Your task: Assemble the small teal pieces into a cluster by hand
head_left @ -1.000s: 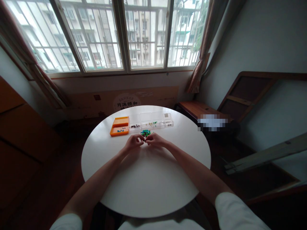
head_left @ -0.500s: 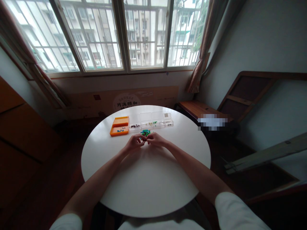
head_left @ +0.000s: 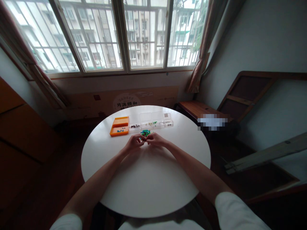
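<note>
My left hand (head_left: 134, 141) and my right hand (head_left: 155, 139) meet fingertip to fingertip over the white round table (head_left: 148, 179). Both are closed in a pinch, and whatever small dark piece sits between the fingers is too small to name. Just beyond the fingertips lies a pile of tiny green and blue pieces (head_left: 145, 132), partly hidden by the hands. Behind it, clear plastic boxes (head_left: 158, 125) hold small dark, yellowish and green pieces in separate compartments. To their left, an orange tray (head_left: 116, 134) contains a few small blue pieces.
A cardboard panel (head_left: 153, 95) leans against the wall under the barred window (head_left: 144, 38). On the right stands a low wooden bench (head_left: 194, 107) with a blurred pale item on it. A wooden frame (head_left: 254, 89) leans on the right wall.
</note>
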Demonstrator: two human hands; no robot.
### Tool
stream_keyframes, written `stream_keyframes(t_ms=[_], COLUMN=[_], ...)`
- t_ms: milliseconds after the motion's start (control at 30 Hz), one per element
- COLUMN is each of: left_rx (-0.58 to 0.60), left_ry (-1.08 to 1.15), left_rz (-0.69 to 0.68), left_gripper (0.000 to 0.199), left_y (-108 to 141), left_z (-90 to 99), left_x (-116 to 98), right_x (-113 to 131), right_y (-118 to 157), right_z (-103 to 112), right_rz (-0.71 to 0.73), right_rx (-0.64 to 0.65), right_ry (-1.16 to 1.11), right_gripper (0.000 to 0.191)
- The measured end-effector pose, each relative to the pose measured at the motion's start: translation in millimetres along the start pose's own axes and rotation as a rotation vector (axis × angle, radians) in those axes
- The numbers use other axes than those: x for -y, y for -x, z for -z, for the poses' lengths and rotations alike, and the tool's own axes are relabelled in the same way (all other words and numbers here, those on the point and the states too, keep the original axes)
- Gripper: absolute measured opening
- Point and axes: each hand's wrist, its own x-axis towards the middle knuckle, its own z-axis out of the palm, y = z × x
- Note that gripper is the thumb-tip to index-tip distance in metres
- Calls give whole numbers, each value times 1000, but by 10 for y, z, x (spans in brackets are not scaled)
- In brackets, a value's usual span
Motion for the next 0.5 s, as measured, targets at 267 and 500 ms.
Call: stream_keyframes(t_ms=[267,500], left_rx=[1,1], left_ry=[-9,-13], left_rz=[4,-1], left_gripper=[18,17], left_y=[0,8], left_z=[-4,-5], left_x=[5,6], right_x=[7,-30], right_y=[5,-7], right_z=[2,-1], right_rz=[7,9], right_rx=[9,24], right_ry=[-1,-4], right_gripper=[19,19])
